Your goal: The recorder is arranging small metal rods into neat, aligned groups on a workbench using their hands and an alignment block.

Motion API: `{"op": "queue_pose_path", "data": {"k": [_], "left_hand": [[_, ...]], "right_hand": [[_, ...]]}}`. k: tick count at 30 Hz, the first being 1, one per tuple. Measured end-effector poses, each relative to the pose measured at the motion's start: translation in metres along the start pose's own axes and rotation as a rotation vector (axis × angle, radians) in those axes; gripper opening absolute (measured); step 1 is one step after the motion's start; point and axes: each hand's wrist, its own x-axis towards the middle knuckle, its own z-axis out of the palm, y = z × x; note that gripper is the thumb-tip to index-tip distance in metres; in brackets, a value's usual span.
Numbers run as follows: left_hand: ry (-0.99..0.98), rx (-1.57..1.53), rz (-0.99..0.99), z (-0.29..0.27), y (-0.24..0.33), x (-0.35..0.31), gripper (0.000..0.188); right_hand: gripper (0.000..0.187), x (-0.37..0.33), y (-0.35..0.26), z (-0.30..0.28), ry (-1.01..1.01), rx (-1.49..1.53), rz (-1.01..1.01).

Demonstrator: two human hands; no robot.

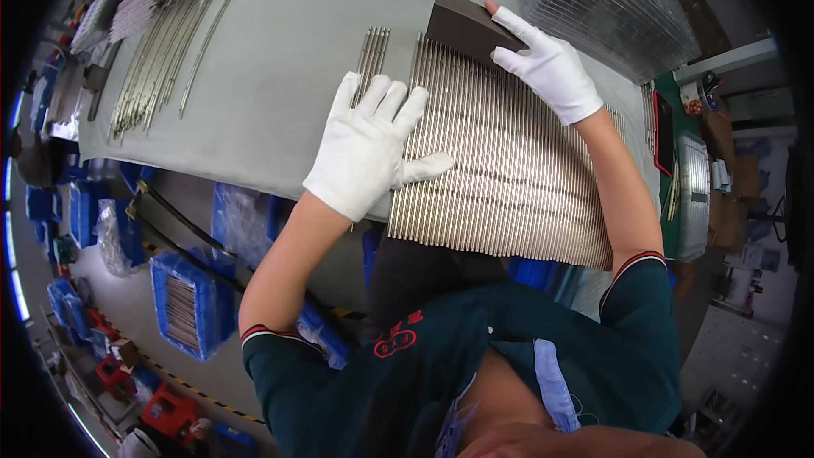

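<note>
Two white-gloved hands are down on a wide sheet of thin metal rods laid side by side on a grey table. The sheet sits at the near edge of the tabletop, and its near ends stick out a bit past that edge, over the person's lap.

Left hand is spread wide and flat, fingers fanned out, palm pressing on the left edge of the rod sheet, with the thumb pointing right across the rods. It isn't gripping anything, just lying on top.

Right hand is at the far edge of the sheet, fingers laid over a dark brown block that butts up against the far ends of the rods. The hand is fairly flat on the block, and I can't tell if the thumb wraps around it.

Just left of the sheet, near its far left corner, a small bunch of loose rods lies on the table, apart from the left hand's fingertips. Further off, toward the far left corner of the tabletop, there's a bigger loose pile of rods fanned out at an angle.

Below the table's left side there are blue plastic crates on the floor, one with more rods in it. Beyond the far right corner of the table sit some clear stacked trays.
</note>
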Motion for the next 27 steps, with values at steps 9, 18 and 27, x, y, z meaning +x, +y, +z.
{"op": "queue_pose_path", "data": {"k": [9,18,27], "left_hand": [[0.043,-0.023,0.023,0.015,-0.004,0.005,0.096],[0.045,-0.045,0.035,0.014,-0.006,0.008,0.098],[0.112,-0.064,0.048,0.019,-0.005,0.006,0.095]], "right_hand": [[0.057,0.019,0.004,-0.011,-0.126,0.063,0.1],[0.062,0.039,-0.005,0.008,-0.203,-0.072,-0.198],[0.055,0.045,0.007,0.011,-0.179,-0.068,-0.182]]}}
